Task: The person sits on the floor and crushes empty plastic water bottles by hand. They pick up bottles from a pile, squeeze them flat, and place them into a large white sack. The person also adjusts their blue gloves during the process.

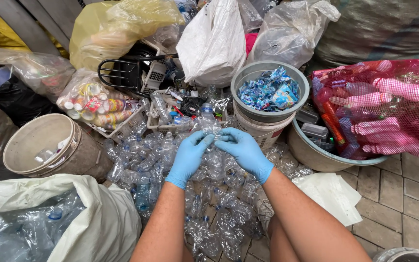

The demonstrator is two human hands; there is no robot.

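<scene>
Both my hands wear blue gloves and meet over a clear plastic bottle (208, 123) with a blue cap, held upright above a heap of crushed clear bottles (170, 170). My left hand (189, 156) grips the bottle's left side. My right hand (244, 150) has its fingertips on the bottle's body just below the neck. The lower part of the bottle is hidden by my fingers.
A grey bucket (248, 77) of blue wrappers stands just beyond my hands. A tan bucket (20, 145) is at left, a white sack (107, 218) of bottles at lower left, a red net bag (379, 106) of pink bottles at right. Plastic bags crowd the back.
</scene>
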